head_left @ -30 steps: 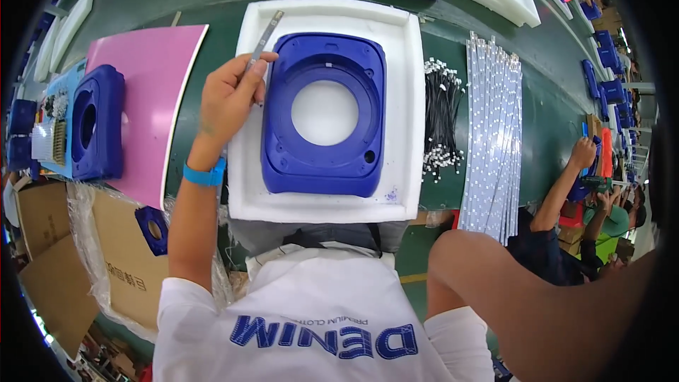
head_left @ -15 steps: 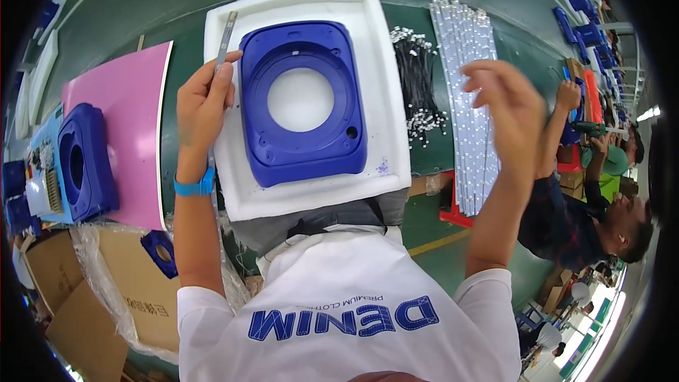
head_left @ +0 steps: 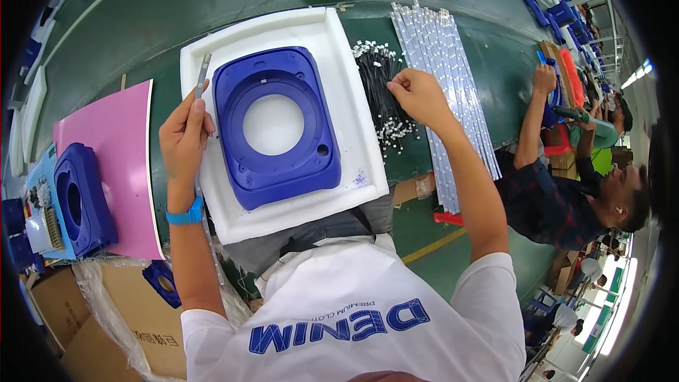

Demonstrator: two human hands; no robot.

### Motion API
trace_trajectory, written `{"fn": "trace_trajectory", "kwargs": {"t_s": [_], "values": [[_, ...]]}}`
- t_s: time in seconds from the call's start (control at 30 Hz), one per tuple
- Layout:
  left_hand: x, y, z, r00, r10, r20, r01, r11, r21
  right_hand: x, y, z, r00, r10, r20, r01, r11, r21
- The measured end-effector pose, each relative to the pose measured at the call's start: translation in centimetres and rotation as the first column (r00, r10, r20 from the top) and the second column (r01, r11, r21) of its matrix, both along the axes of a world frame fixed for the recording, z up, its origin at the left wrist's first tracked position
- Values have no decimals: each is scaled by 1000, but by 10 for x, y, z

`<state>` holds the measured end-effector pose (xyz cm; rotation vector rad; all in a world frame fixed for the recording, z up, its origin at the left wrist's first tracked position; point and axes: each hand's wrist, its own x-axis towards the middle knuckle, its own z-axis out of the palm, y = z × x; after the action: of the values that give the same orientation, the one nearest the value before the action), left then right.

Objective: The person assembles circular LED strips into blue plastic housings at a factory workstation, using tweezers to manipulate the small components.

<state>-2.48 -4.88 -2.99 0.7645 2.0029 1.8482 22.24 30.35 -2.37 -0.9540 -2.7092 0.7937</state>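
Two hands work apart across the foam tray (head_left: pixel 369 159); the left hand (head_left: pixel 187 131) is clamped on a thin pale strip (head_left: pixel 204 71), pinched between thumb and fingers, with its upper end poking up beside the blue housing (head_left: pixel 322 117) and its lower length trailing along the forearm; the right hand (head_left: pixel 419 99) has its fingertips bunched at the edge of the black cables (head_left: pixel 380 83), and I cannot tell whether they close on one or stand slightly apart; the housing lies flat inside the tray, its round opening facing up; the likeliest trouble, I judge, is a tangle, since the cables lie loose and crossed with white connectors crowded at both ends, so lifting one could drag others out over the worktop (head_left: pixel 495 64); the strip could kink or twist, because so much of it hangs loose below a single pinch; a low sweep of the right forearm could nudge the strip stack (head_left: pixel 453 113) beneath it; the tray's near edge reaches over the person's lap, so a knock there could tilt it and shift the housing.
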Motion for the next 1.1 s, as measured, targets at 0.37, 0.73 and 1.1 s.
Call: {"fn": "trace_trajectory", "kwargs": {"t_s": [0.37, 0.73, 1.1], "values": [[-12, 7, 6, 960, -119, -253, 98, 991, -96, 13, -3, 16, 988, -94, -122, 93, 996, -11], [-21, 25, 15, 951, -136, -276, 76, 973, -218, 70, 71, 7, 905, -306, -297, 231, 937, -263], [22, 12, 58, 958, -268, -98, 259, 961, -93, 58, 69, -5, 985, -169, 44, 158, 969, 189]]}}
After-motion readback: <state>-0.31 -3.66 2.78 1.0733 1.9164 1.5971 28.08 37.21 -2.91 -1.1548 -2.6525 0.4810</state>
